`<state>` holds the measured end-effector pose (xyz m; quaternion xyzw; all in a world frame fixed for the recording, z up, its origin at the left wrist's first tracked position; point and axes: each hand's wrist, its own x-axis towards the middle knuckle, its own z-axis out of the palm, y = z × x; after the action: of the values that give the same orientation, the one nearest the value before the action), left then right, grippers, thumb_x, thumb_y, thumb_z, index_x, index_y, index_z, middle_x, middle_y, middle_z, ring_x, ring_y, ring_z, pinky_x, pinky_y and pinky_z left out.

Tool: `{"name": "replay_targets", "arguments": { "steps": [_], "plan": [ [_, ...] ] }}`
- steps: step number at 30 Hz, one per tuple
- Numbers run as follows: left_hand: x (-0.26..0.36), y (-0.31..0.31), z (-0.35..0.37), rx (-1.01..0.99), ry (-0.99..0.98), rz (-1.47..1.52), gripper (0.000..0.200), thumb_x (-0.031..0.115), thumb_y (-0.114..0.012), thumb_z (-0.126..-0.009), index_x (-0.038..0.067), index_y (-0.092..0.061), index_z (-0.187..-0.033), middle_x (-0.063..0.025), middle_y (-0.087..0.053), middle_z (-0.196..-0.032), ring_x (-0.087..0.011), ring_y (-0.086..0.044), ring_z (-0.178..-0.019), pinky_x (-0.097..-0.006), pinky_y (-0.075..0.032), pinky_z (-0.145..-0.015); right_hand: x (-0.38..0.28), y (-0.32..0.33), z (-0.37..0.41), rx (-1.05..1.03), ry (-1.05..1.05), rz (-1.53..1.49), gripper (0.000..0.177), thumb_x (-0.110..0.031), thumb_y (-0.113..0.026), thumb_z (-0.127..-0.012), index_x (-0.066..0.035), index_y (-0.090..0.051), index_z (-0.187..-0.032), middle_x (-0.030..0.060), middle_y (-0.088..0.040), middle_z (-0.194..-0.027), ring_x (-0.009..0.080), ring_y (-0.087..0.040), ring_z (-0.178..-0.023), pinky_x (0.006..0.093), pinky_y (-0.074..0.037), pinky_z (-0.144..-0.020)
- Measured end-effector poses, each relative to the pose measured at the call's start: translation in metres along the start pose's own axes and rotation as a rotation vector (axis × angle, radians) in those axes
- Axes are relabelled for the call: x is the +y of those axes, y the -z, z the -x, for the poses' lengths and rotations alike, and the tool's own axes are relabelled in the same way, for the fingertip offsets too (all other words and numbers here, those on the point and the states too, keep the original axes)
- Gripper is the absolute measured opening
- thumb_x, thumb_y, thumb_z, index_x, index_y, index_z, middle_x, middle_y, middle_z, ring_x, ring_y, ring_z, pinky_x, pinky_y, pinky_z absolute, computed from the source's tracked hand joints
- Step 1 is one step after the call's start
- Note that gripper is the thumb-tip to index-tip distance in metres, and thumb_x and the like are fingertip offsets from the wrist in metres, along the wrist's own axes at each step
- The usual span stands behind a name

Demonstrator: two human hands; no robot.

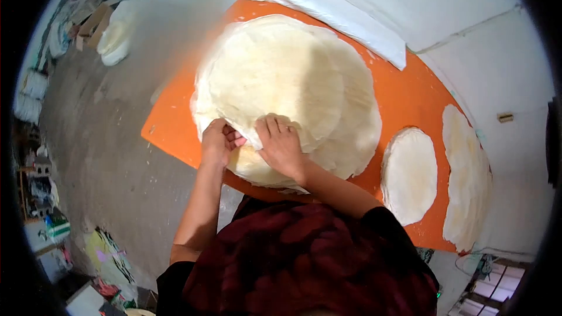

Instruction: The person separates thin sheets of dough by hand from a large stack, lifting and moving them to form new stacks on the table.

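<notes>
I am working at the orange table (404, 93), the stack of thin round sheets (281, 70) lying mid-table; my left hand (218, 143) is curling shut on its near edge; my right hand (282, 147) is pressing beside it, open and holding nothing; in my judgement I am separating a sheet, which is calling for a slow, even peel.

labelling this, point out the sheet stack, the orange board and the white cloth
sheet stack (281, 76), head view, top sheet's middle
orange board (410, 96), head view, bare patch
white cloth (325, 11), head view, its middle
</notes>
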<state>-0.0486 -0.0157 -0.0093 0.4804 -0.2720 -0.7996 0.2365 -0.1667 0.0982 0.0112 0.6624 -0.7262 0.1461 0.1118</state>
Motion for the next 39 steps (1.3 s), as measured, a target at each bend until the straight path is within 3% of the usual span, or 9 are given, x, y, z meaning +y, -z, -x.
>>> {"name": "replay_targets", "arguments": {
  "steps": [4, 9, 10, 12, 14, 16, 20, 22, 39],
  "plan": [
    [0.001, 0.003, 0.005, -0.12, 0.044, 0.077, 0.028, 0.028, -0.034, -0.092, 0.005, -0.049, -0.091, -0.0115, -0.059, -0.086, -0.0219, -0.059, -0.077, -0.034, -0.05, -0.067, 0.043, -0.008, -0.02, -0.345, -0.276, -0.291, 0.009, -0.013, -0.052, -0.075, -0.005, -0.055, -0.072, 0.0161, -0.056, -0.068, 0.0312, -0.057, -0.068, 0.043, -0.045, -0.06],
    [0.0, -0.019, 0.018, -0.18, 0.068, -0.017, 0.018, 0.019, -0.04, -0.09, 0.003, -0.049, -0.092, -0.0121, -0.058, -0.087, -0.023, -0.06, -0.079, -0.033, -0.05, -0.068, 0.185, 0.107, -0.113, 0.122, 0.061, -0.083, 0.019, -0.019, -0.051, -0.078, -0.001, -0.055, -0.075, 0.0181, -0.056, -0.07, 0.0333, -0.053, -0.069, 0.0407, -0.043, -0.067],
    [-0.003, -0.025, 0.017, -0.204, 0.069, -0.027, 0.019, 0.019, -0.04, -0.09, 0.003, -0.05, -0.092, -0.0121, -0.058, -0.086, -0.0231, -0.06, -0.079, -0.0326, -0.05, -0.068, 0.16, 0.154, -0.12, 0.127, -0.27, -0.175, 0.019, -0.018, -0.049, -0.078, 0.0, -0.056, -0.079, 0.0177, -0.059, -0.073, 0.0346, -0.054, -0.068, 0.0389, -0.043, -0.065],
    [-0.012, -0.036, 0.01, -0.251, 0.082, -0.049, 0.02, 0.018, -0.04, -0.09, 0.002, -0.05, -0.092, -0.0121, -0.058, -0.085, -0.0233, -0.06, -0.081, -0.0318, -0.05, -0.07, 0.139, 0.203, -0.115, 0.216, -0.204, 0.032, 0.014, -0.012, -0.049, -0.072, -0.01, -0.059, -0.082, 0.0118, -0.059, -0.07, 0.0337, -0.056, -0.069, 0.0434, -0.044, -0.059],
    [-0.02, -0.053, 0.007, -0.236, 0.087, -0.013, 0.019, 0.016, -0.039, -0.09, 0.0, -0.051, -0.092, -0.0122, -0.057, -0.082, -0.0228, -0.058, -0.078, -0.0315, -0.048, -0.07, 0.135, 0.193, -0.093, 0.45, 0.043, 0.464, 0.011, -0.01, -0.05, -0.07, -0.011, -0.057, -0.078, 0.0089, -0.055, -0.063, 0.0282, -0.056, -0.061, 0.0394, -0.045, -0.053],
    [-0.03, -0.062, -0.004, -0.207, 0.094, 0.003, 0.019, 0.015, -0.038, -0.091, 0.0, -0.05, -0.092, -0.0125, -0.057, -0.081, -0.0224, -0.056, -0.075, -0.0317, -0.048, -0.069, 0.132, 0.16, -0.069, 0.395, 0.09, 0.288, 0.007, -0.008, -0.05, -0.069, -0.012, -0.054, -0.074, 0.0074, -0.053, -0.059, 0.0238, -0.056, -0.056, 0.0364, -0.045, -0.049],
    [-0.038, -0.077, -0.012, -0.09, 0.144, -0.006, 0.02, 0.013, -0.037, -0.091, -0.002, -0.049, -0.093, -0.0133, -0.057, -0.08, -0.0207, -0.056, -0.071, -0.0286, -0.047, -0.064, 0.127, 0.045, -0.001, -0.237, -0.261, 0.221, 0.014, -0.003, -0.047, -0.07, -0.008, -0.056, -0.079, 0.0093, -0.057, -0.074, 0.0274, -0.057, -0.07, 0.0372, -0.047, -0.059],
    [-0.037, -0.086, -0.011, -0.06, 0.174, -0.035, 0.02, 0.014, -0.038, -0.091, -0.002, -0.05, -0.094, -0.0123, -0.057, -0.08, -0.0196, -0.056, -0.069, -0.0265, -0.047, -0.061, 0.127, -0.014, 0.043, -0.001, -0.197, -0.107, 0.012, -0.003, -0.047, -0.07, -0.007, -0.055, -0.078, 0.0096, -0.057, -0.075, 0.0278, -0.057, -0.07, 0.0373, -0.046, -0.058],
    [-0.033, -0.096, -0.033, -0.212, 0.289, -0.054, 0.008, 0.01, -0.046, -0.082, 0.007, -0.048, -0.075, -0.0054, -0.05, -0.06, -0.0111, -0.035, -0.039, -0.0241, -0.026, -0.036, 0.089, 0.0, 0.041, 0.163, -0.253, 0.015, 0.02, -0.012, -0.056, -0.067, -0.004, -0.054, -0.084, 0.0082, -0.057, -0.083, 0.0242, -0.056, -0.08, 0.0359, -0.046, -0.062]
  ]
}}
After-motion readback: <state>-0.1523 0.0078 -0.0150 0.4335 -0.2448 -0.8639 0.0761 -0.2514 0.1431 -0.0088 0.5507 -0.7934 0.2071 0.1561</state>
